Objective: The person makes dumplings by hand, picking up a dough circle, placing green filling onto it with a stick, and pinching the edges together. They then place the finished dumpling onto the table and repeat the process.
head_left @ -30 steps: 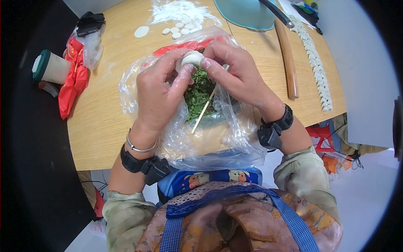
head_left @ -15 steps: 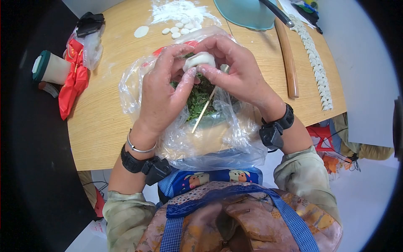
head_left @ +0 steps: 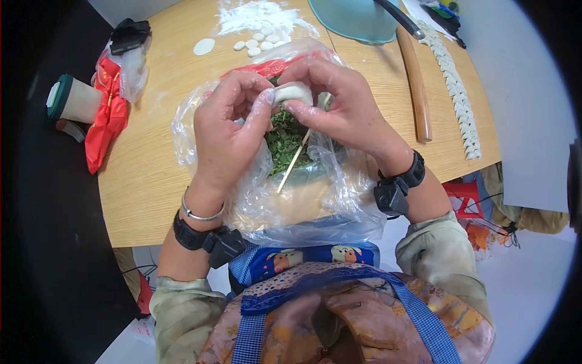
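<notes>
Between my two floury hands is a white dumpling (head_left: 293,93), held above a bowl of chopped green filling (head_left: 285,145). My left hand (head_left: 233,109) pinches its left end between thumb and fingers. On the other side, my right hand (head_left: 336,100) has its thumb on the near face and its fingers curled behind. Clear plastic wrap (head_left: 254,206) surrounds the bowl, whose rim is mostly covered. A pale chopstick (head_left: 294,162) slants out of the filling toward me; its upper end lies behind my right hand.
Small dough discs (head_left: 259,37) and one rolled wrapper (head_left: 204,46) lie near scattered flour (head_left: 254,17). To the right are a wooden rolling pin (head_left: 415,88), a row of finished dumplings (head_left: 456,91) and a teal bowl (head_left: 357,21). A lidded cup (head_left: 79,100) stands left beside a red bag (head_left: 108,121).
My left hand has shifted slightly left, its thumb moving up to the dumpling's end. The dumpling has moved a little right and turned, and more of the filling shows below.
</notes>
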`<state>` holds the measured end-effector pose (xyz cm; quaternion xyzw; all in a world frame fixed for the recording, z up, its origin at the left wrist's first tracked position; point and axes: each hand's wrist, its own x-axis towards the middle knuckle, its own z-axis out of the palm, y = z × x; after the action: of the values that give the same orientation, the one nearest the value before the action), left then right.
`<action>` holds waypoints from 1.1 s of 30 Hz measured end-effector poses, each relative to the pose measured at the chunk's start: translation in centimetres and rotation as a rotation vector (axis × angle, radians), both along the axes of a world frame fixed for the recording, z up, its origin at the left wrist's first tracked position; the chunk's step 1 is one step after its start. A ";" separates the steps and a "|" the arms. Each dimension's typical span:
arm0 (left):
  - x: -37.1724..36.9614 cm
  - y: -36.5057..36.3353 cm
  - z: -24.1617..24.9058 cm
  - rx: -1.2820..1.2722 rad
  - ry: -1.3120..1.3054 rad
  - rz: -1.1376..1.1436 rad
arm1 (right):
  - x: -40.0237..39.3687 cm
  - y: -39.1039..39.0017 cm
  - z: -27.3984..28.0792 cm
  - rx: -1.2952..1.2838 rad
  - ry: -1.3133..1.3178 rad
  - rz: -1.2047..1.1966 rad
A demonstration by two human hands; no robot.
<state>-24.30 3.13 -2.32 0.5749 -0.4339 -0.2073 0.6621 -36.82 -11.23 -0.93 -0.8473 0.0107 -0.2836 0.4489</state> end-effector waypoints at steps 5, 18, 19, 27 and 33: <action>-0.1 -0.1 -0.2 0.020 -0.028 0.022 | 0.2 0.1 -0.1 -0.051 -0.033 -0.049; 0.1 0.0 -0.2 0.027 -0.112 -0.040 | 0.3 -0.1 -0.3 0.014 -0.086 -0.133; 0.0 0.0 0.0 0.028 -0.112 -0.040 | 0.3 -0.1 -0.3 0.014 -0.087 -0.133; -0.1 -0.1 -0.1 0.050 -0.087 -0.049 | 0.1 0.0 -0.2 -0.032 -0.111 -0.121; 0.2 0.2 0.3 0.013 0.033 -0.080 | 0.3 -0.1 -0.3 -0.029 -0.121 -0.135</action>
<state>-24.11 3.38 -2.06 0.5579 -0.4444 -0.2458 0.6564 -36.51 -11.31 -1.24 -0.8324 0.0364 -0.3639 0.4163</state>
